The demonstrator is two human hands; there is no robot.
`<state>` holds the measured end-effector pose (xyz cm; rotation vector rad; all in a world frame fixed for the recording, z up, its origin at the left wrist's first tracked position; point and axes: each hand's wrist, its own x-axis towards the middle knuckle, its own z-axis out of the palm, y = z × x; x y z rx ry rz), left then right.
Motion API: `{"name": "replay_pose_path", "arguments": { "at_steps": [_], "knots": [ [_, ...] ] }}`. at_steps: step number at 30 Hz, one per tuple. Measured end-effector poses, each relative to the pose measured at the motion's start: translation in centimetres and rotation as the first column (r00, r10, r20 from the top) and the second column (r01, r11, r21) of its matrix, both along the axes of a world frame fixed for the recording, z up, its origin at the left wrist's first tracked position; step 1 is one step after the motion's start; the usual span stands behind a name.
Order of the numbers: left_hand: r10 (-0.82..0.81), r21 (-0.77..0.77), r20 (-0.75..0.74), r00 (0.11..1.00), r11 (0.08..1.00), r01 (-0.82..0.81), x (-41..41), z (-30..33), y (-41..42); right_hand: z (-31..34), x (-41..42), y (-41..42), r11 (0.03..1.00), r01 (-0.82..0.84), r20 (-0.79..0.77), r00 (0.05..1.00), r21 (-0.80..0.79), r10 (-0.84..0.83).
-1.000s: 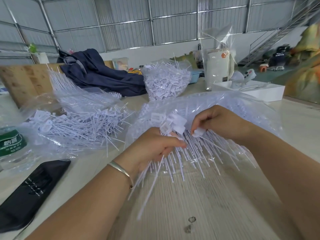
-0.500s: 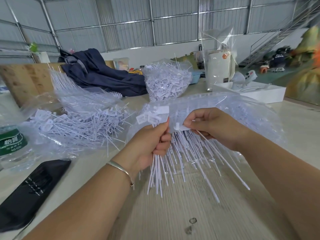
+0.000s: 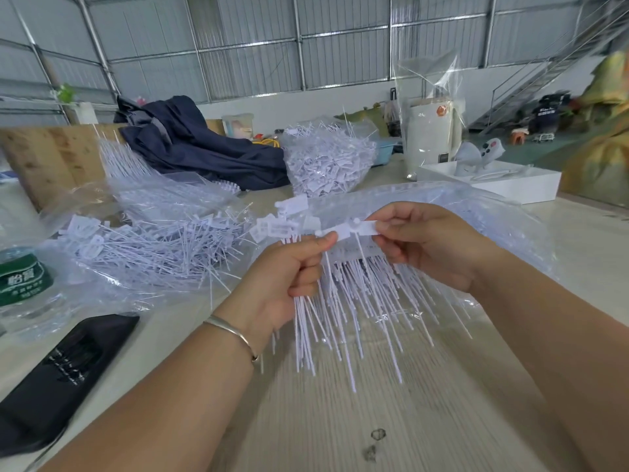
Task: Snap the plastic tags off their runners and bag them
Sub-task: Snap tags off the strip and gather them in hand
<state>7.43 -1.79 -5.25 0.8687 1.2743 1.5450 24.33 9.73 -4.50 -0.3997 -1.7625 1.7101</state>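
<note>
While both hands [image 3: 432, 245] rose, one tag [image 3: 357, 229] now stretches between them.

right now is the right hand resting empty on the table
No, the right hand is raised above the table and pinches a white tag at its fingertips.

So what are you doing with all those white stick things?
A person is pulling plastic tags apart. The left hand grips a bundle of tags with long thin tails, while the right hand pinches one tag head held between both hands. Clear bags of tags sit behind on the table.
</note>
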Motion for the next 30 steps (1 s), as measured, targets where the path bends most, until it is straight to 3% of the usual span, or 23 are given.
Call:
{"name": "replay_pose_path", "arguments": {
  "at_steps": [4, 6, 9, 13, 18, 21, 25, 30],
  "knots": [
    [-0.244, 0.084, 0.169, 0.955, 0.969, 0.233, 0.5, 0.2, -0.2, -0.4, -0.4, -0.6, 0.994, -0.105, 0.002, 0.994, -0.042, 0.105],
    [-0.361, 0.146, 0.186, 0.914, 0.93, 0.338, 1.0, 0.0, -0.2, -0.7, -1.0, -1.1, 0.962, -0.243, -0.051, 0.97, -0.122, 0.239],
    [-0.401, 0.177, 0.168, 0.901, 0.911, 0.372, 1.6, -0.2, 0.0, -1.0, -1.3, -1.4, 0.935, -0.305, -0.114, 0.951, -0.179, 0.288],
    [-0.303, 0.136, 0.148, 0.941, 0.949, 0.284, 1.8, -0.3, 0.0, -0.9, -1.0, -1.0, 0.947, -0.246, -0.091, 0.968, -0.206, 0.232],
    [-0.069, 0.134, 0.258, 0.964, 0.99, 0.035, 1.4, -0.3, 0.3, -0.5, -0.8, -1.0, 0.968, -0.128, -0.04, 0.992, -0.215, 0.123],
    [-0.021, 0.104, 0.213, 0.977, 0.995, -0.002, 1.2, -0.4, 0.2, -0.2, -0.9, -1.2, 0.984, -0.002, -0.07, 0.997, -0.177, -0.01],
    [0.083, 0.086, -0.022, 0.996, 0.993, -0.081, 1.2, -0.4, 0.2, 0.0, -1.0, -1.5, 0.978, 0.189, -0.037, 0.982, 0.094, -0.186],
    [0.122, 0.128, -0.072, 0.99, 0.985, -0.112, 1.6, -0.8, 0.2, -0.1, -1.1, -1.8, 0.956, 0.174, 0.029, 0.982, 0.236, -0.186]
  ]
}}
